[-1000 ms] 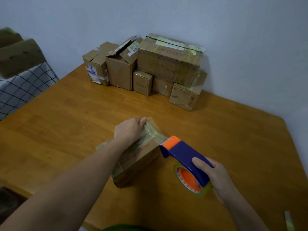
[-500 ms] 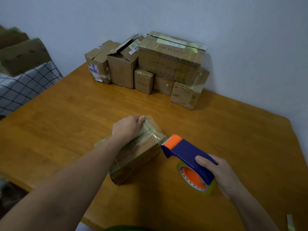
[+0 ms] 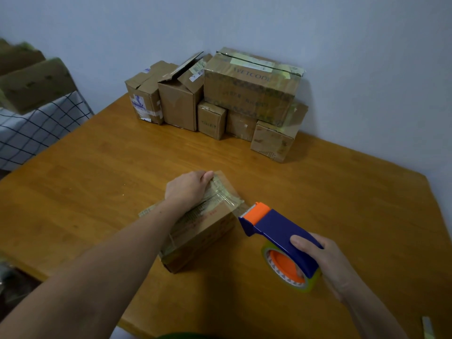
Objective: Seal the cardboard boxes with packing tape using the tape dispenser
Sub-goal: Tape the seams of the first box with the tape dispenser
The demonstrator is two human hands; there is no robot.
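Observation:
A small cardboard box (image 3: 203, 231), wrapped in clear tape, lies on the wooden table (image 3: 97, 182) in front of me. My left hand (image 3: 188, 188) rests on its top, fingers curled over the far edge. My right hand (image 3: 325, 263) grips a blue and orange tape dispenser (image 3: 276, 231) just right of the box. A short strip of clear tape runs from the box's right corner to the dispenser's orange cutter. The roll under the handle is yellowish.
Several cardboard boxes (image 3: 247, 91) are stacked at the table's far edge by the wall, one with open flaps (image 3: 182, 99). To the left stands a checked cloth (image 3: 31, 133) with more boxes (image 3: 31, 86) on it. A scrap of tape (image 3: 426, 326) lies at the near right edge.
The dispenser has moved a little to the right, away from the box, drawing out a short strip of tape. My left hand stays on the box top.

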